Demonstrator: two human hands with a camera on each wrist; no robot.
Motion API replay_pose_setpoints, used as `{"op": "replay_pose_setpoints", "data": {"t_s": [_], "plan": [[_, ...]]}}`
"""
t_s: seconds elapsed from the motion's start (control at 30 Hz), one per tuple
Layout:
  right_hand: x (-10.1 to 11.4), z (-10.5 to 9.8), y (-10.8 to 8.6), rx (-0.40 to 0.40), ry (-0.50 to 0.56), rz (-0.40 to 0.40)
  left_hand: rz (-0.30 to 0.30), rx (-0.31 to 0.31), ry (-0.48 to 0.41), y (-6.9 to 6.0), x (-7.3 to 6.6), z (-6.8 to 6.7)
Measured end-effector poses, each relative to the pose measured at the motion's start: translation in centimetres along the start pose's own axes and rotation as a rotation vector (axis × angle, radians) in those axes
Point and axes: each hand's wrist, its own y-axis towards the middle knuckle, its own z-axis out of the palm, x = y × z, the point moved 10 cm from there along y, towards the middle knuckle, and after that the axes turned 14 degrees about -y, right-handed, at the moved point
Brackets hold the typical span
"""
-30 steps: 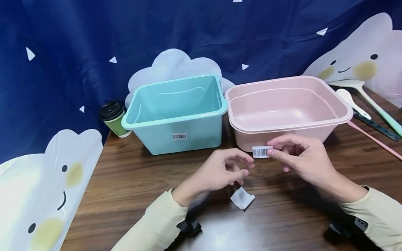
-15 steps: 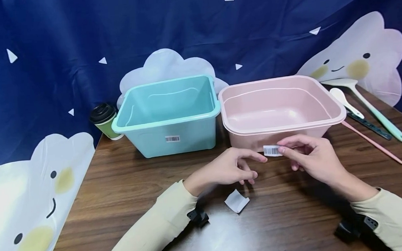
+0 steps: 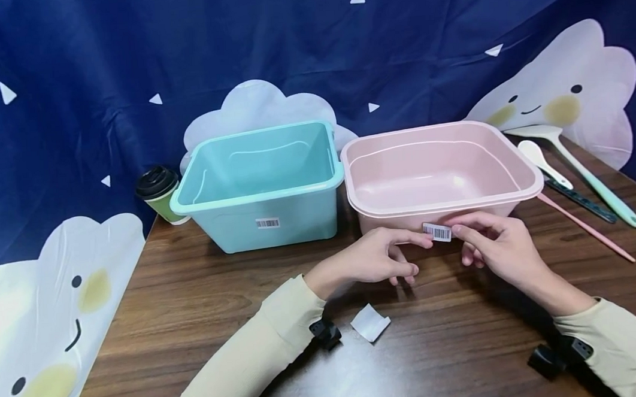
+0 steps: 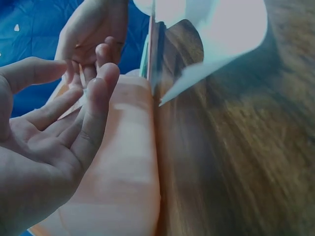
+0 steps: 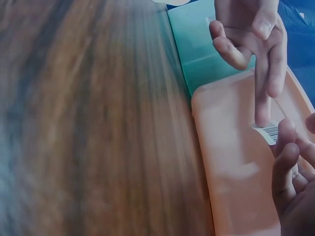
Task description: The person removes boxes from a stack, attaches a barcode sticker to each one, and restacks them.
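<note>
Between thumb and forefinger, the right hand pinches the right end of a white barcode label, held against or just in front of the pink basin's front wall. The left hand has its forefinger extended to the label's left end; in the right wrist view that fingertip meets the label. Its other fingers hang loosely bent and hold nothing. A similar barcode label lies flat on the front of the teal basin.
A small white paper piece lies on the wooden table, below the left hand. Behind the teal basin's left side stands a green cup with a black lid. Several utensils, among them a pink stick, lie right of the pink basin.
The label has come up to the pink basin's front and tilted slightly. The left forefinger has moved right to the label's left end. The head view has shifted a little.
</note>
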Motion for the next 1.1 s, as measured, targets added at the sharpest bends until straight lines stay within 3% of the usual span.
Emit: {"op": "replay_pose_setpoints", "data": {"t_s": [0.37, 0.77, 1.1], "plan": [[-0.5, -0.3, 0.0, -0.012, -0.017, 0.028, 0.003, -0.013, -0.016, 0.8, 0.0, -0.2], [-1.0, -0.3, -0.2, -0.002, 0.045, 0.047, 0.016, -0.035, -0.053, 1.0, -0.3, -0.1], [-1.3, -0.3, -0.3, 0.011, 0.029, 0.092, 0.001, -0.061, -0.027, 0.9, -0.3, -0.1]]}}
